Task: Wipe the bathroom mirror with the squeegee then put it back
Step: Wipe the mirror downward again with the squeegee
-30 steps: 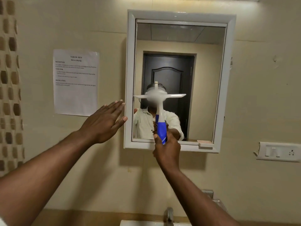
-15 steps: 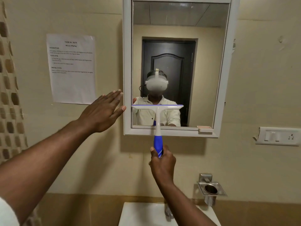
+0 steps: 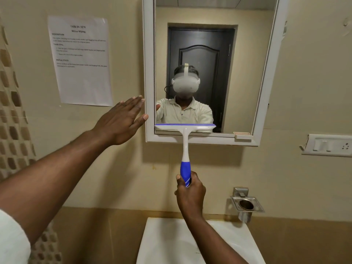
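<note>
a person's view, looking forward and down at a bathroom wall. a white-framed mirror (image 3: 211, 44) hangs on a cream wall. the right hand (image 3: 190, 193) reaches up from below, its fingers (image 3: 180, 181) wrapped tight around the blue grip at the bottom of a squeegee (image 3: 185, 147). the squeegee stands upright, its white stem rising across the lower frame of the mirror. its wide blade, white with a blue strip along the top edge, lies level against the glass at the very bottom of the mirror, spanning from the left inner edge to a little past the middle.

the left hand (image 3: 122, 121) is held out flat to the left of the mirror, fingers straight and close together, holding nothing. its fingertips reach the left side of the mirror frame; the thumb tip is at the frame's edge, and whether it presses on it cannot be told.

the mirror reflects a person in a pale shirt wearing a white headset, with a dark door behind.

a printed paper sheet (image 3: 82, 61) is fixed to the wall, left of the mirror. a white switch plate (image 3: 329, 145) sits on the wall at the right. below it is a metal holder (image 3: 246, 203) with a round cup. a white sink (image 3: 171, 242) is at the bottom, under the right arm.
</note>
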Tool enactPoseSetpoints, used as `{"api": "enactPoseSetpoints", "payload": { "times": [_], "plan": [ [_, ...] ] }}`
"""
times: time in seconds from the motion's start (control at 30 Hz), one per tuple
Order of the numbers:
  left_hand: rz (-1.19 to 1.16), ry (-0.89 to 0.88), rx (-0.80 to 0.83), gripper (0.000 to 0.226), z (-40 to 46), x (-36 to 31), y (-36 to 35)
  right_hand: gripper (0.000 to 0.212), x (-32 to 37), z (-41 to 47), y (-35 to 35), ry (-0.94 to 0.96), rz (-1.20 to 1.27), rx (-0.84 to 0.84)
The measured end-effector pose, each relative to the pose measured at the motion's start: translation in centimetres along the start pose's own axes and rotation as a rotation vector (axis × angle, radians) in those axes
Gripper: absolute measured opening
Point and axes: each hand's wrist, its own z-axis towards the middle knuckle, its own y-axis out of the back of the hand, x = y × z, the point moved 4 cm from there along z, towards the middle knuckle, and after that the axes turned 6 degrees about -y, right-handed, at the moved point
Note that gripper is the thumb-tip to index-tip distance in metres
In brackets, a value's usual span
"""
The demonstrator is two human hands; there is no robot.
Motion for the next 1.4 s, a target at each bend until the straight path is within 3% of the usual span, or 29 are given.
{"api": "enactPoseSetpoints", "payload": {
  "times": [0.47, 1.0, 1.4],
  "plan": [
    [-0.004, 0.016, 0.022, 0.067, -0.6, 0.1, -0.9, 0.025, -1.6, -1.2, -0.3, -0.065, 0.010, 0.017],
    [-0.027, 0.014, 0.012, 0.077, -0.9, 0.2, -0.9, 0.017, -1.7, -1.2, 0.0, -0.042, -0.015, 0.026],
    [-0.009, 0.031, -0.006, 0.079, -1.4, 0.5, 0.4, 0.025, -2.1, -0.9, -0.1, -0.047, -0.062, 0.063]
  ]
}}
